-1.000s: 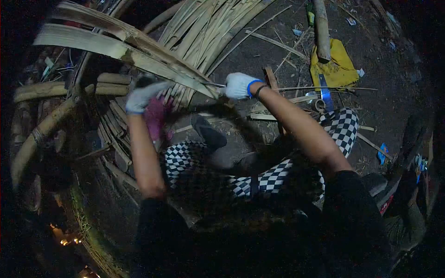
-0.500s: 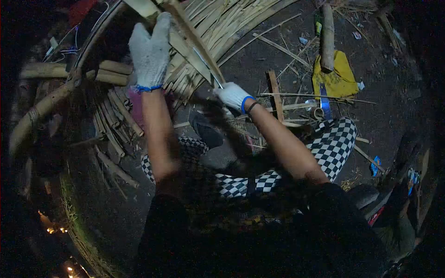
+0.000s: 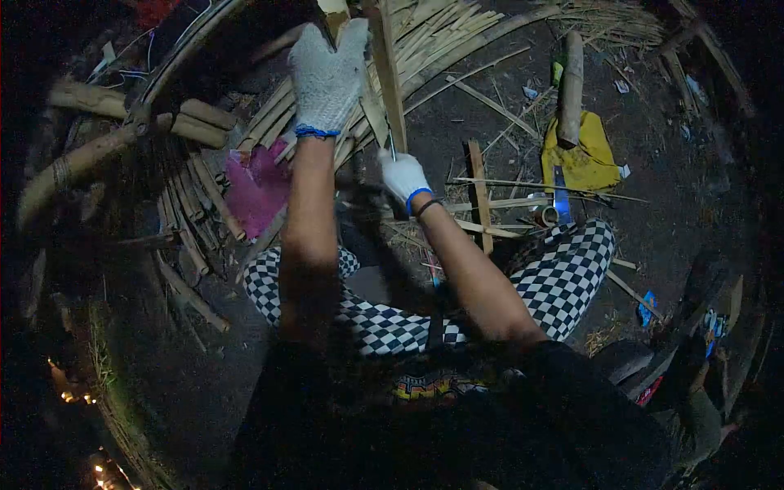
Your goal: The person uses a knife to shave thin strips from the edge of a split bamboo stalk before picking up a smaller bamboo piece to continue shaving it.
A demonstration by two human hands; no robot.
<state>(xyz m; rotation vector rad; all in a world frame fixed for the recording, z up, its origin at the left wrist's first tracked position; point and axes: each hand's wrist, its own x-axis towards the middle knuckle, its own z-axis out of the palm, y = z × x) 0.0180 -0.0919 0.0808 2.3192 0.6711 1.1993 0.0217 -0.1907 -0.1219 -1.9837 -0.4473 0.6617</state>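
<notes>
My left hand (image 3: pixel 327 86), in a white knit glove with a blue cuff, is closed around a split bamboo piece (image 3: pixel 332 6) at the top of the view. Below the glove, its pale lower end (image 3: pixel 373 114) slants down toward my right hand (image 3: pixel 403 175). That hand, also gloved, is closed on a knife, whose thin blade (image 3: pixel 393 145) shows edge-on just above the fingers. A longer brown bamboo strip (image 3: pixel 387 69) runs upright beside the left glove, its lower end close over the right hand. Most of the blade and the knife's handle are hidden.
Behind my hands lies a pile of bamboo strips (image 3: pixel 441 41). To the right are a yellow cloth (image 3: pixel 596 159), a thick bamboo pole (image 3: pixel 571 90) and a blue blade (image 3: pixel 561 196). A purple sheet (image 3: pixel 257 192) and bamboo poles (image 3: pixel 90 100) lie left. Small flames (image 3: pixel 77 398) glow lower left.
My left hand has moved right in the view with the bamboo piece, closer above my right hand. The bamboo strips now stand more upright. Less of the knife blade shows.
</notes>
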